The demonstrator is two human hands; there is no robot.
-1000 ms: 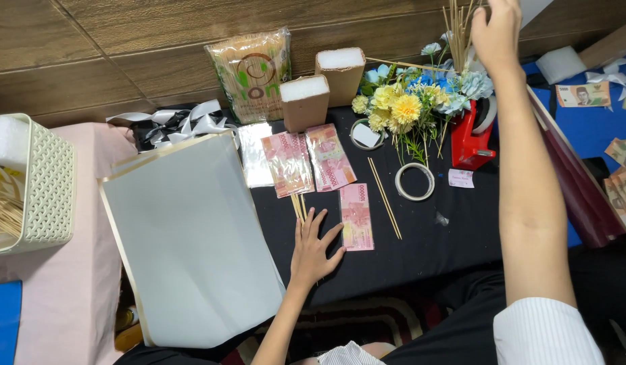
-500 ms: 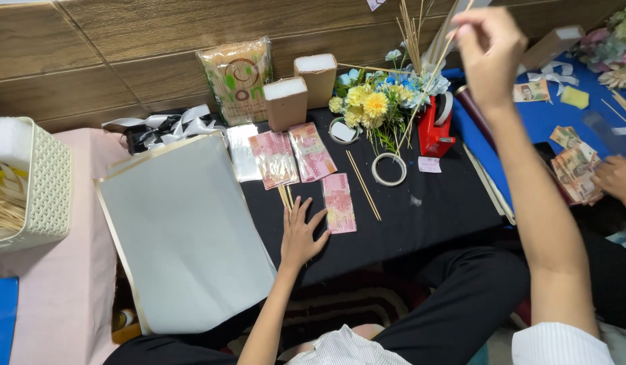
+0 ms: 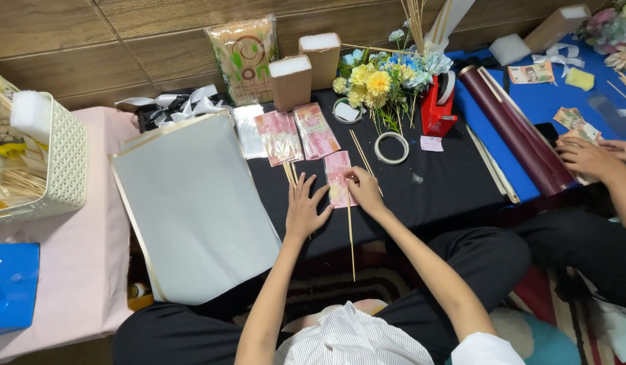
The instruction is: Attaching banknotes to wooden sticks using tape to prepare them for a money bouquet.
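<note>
While flat, left hand [image 3: 305, 208] splayed.

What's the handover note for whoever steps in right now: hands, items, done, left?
Left hand: flat on the black cloth, holding nothing, beside the pink banknote.
Right hand: fingertips pinch a thin wooden stick at the note's right edge.
Done: stick laid along the note.
Left: stick not visibly fixed; two pink note stacks and the tape ring wait further back.

Matt black cloth [image 3: 448, 189] covers the table; the pink banknote [image 3: 339, 179] is thin paper, the skewer [image 3: 350, 236] pale bare wood, the tape dispenser [image 3: 436, 111] glossy red plastic.
</note>
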